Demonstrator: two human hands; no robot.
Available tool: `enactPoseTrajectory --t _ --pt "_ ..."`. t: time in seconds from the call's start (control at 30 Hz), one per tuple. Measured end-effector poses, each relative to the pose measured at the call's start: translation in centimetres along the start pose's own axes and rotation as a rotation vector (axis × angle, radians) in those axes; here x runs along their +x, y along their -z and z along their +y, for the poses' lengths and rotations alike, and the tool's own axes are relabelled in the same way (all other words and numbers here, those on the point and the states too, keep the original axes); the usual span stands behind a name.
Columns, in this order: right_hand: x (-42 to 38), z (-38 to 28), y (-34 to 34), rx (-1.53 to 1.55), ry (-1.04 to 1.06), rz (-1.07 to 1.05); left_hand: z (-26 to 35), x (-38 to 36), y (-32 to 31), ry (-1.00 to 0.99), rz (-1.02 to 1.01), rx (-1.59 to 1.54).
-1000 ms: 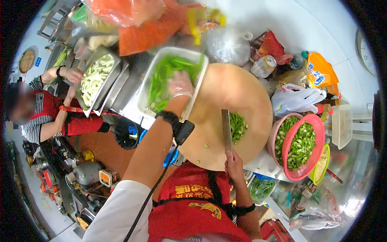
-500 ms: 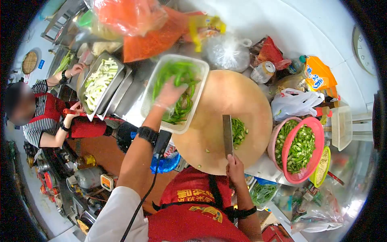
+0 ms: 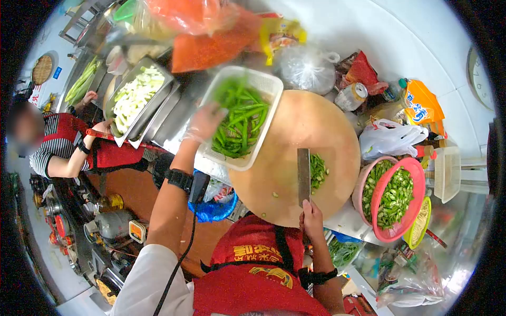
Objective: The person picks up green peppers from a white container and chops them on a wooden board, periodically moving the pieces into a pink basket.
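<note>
My right hand [image 3: 311, 218] grips the handle of a cleaver [image 3: 304, 176], whose blade rests over the round wooden chopping board [image 3: 263, 197]. Beside the blade lies a small heap of chopped green peppers [image 3: 318, 169]. My left hand [image 3: 204, 122], in a clear thin glove, is at the left side of a white plastic basket [image 3: 262, 150]. Long green peppers [image 3: 240, 129] fill part of that basket, and some near its far end are smeared by motion. The left fingers are blurred, so their grip cannot be made out.
Pink baskets [image 3: 416, 209] of chopped peppers stand right of the board. Metal trays [image 3: 150, 124] of pale cut vegetables sit at the left, near a co-worker [image 3: 63, 142] in a red apron. Plastic bags [image 3: 307, 68] and a can [image 3: 351, 97] line the back.
My left hand has drawn back leftward from over the peppers to the basket's side. The right hand still holds the cleaver beside the chopped heap. The whole view has shifted slightly.
</note>
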State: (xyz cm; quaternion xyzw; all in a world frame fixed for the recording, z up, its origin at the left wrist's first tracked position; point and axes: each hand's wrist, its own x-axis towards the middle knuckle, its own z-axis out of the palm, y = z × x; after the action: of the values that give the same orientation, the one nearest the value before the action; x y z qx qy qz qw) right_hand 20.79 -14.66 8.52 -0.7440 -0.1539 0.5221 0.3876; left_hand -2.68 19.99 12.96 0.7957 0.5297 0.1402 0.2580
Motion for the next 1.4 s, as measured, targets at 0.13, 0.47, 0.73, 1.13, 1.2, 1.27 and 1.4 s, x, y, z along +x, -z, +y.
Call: enactPoseTrajectory --t 0.13,0.47,0.73,1.13,1.2,1.27,1.4 --pt "0.0 0.0 0.0 0.038 -0.028 -0.012 1.4 -0.4 0.0 -0.045 0.006 0.177" --pt "-0.3 -0.9 0.2 -0.065 0.001 -0.031 7.3 -1.1 -5.4 -0.128 -0.044 0.391" --pt "0.7 0.7 0.5 -0.167 -0.017 -0.023 8.2 2.0 -9.7 0.005 -0.016 0.772" --pt "0.3 0.6 0.2 -0.185 0.095 0.015 7.4 4.7 -6.0 0.042 -0.218 0.293" --pt "-0.1 -0.4 0.2 -0.112 0.037 -0.024 8.6 3.7 -3.5 0.045 -0.138 0.207" --pt "-0.2 -0.6 0.1 -0.11 0.03 -0.017 7.0 4.1 -2.4 0.009 -0.07 -0.046" --pt "-0.3 -1.0 -0.2 -0.069 -0.008 0.01 6.6 2.6 0.4 -0.048 0.013 -0.4"
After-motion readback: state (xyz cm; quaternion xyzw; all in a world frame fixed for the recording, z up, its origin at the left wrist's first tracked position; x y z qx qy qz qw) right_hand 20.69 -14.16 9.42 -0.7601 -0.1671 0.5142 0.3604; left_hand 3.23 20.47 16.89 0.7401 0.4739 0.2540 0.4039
